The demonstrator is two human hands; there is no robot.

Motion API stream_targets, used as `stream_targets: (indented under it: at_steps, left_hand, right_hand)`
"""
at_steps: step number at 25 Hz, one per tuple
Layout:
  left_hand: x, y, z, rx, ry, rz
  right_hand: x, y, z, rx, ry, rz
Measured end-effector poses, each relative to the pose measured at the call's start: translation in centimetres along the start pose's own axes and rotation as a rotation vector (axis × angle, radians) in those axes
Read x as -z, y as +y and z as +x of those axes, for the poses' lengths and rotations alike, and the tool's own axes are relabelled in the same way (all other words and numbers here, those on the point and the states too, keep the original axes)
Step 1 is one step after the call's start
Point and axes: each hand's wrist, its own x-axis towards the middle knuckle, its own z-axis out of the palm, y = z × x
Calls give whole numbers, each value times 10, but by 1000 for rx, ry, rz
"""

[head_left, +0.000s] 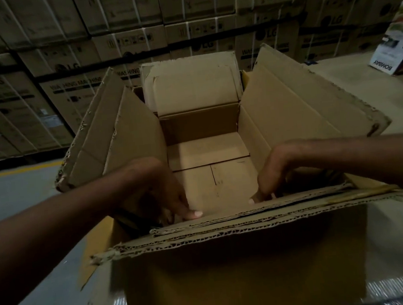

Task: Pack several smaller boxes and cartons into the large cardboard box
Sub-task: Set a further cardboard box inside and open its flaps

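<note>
The large cardboard box [277,110] stands open in front of me with its four flaps up or folded out. Only the bare bottom flaps show inside it. My left hand [160,193] reaches down inside along the left wall, its fingers stretched toward the near wall. My right hand [273,172] reaches down on the right side with its fingers pointing down. The fingertips of both hands disappear behind the torn near flap [239,222]. Neither hand visibly holds anything.
A printed white and red carton [397,45] lies on the floor at the far right. Stacked washing-machine cartons [70,74] form a wall behind the box. A yellow floor line [17,171] runs at the left. Shiny foil sheeting [401,243] lies under the box's near side.
</note>
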Motion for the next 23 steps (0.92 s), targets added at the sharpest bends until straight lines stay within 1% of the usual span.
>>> stream_targets:
  at_steps: [2, 4, 5, 6, 8, 9, 10, 12, 15, 18, 21, 23]
  left_hand:
    - [-1, -5, 0, -38, 35, -8]
    - [3, -5, -2, -23, 89, 9]
    - [5, -7, -1, 11, 151, 37]
    - [7, -12, 0, 66, 254, 79]
    - [10, -31, 4, 260, 551, 275]
    - [11, -41, 6, 378, 659, 404]
    - [11, -47, 8, 467, 700, 497]
    - [9, -51, 14, 552, 673, 575]
    - [9, -40, 17, 592, 627, 602]
    - [13, -31, 15, 616, 637, 646]
    - [11, -32, 9, 562, 691, 607]
    - [10, -39, 4, 470, 735, 532]
  right_hand:
    - [-4, 4, 8, -16, 33, 50]
    - [-6, 8, 15, -52, 123, 25]
    - [-6, 11, 14, -83, 219, -56]
    - [-5, 15, 10, -137, 365, -184]
    - [-1, 30, 1, -275, 759, -491]
    - [2, 40, -3, -361, 876, -562]
    - [3, 51, -3, -437, 922, -576]
    - [2, 65, 3, -475, 929, -582]
    - [-4, 69, 15, -478, 921, -690]
    - [-3, 71, 10, -456, 944, -688]
    - [-5, 70, 5, -397, 963, -636]
    - [-2, 66, -7, -271, 998, -543]
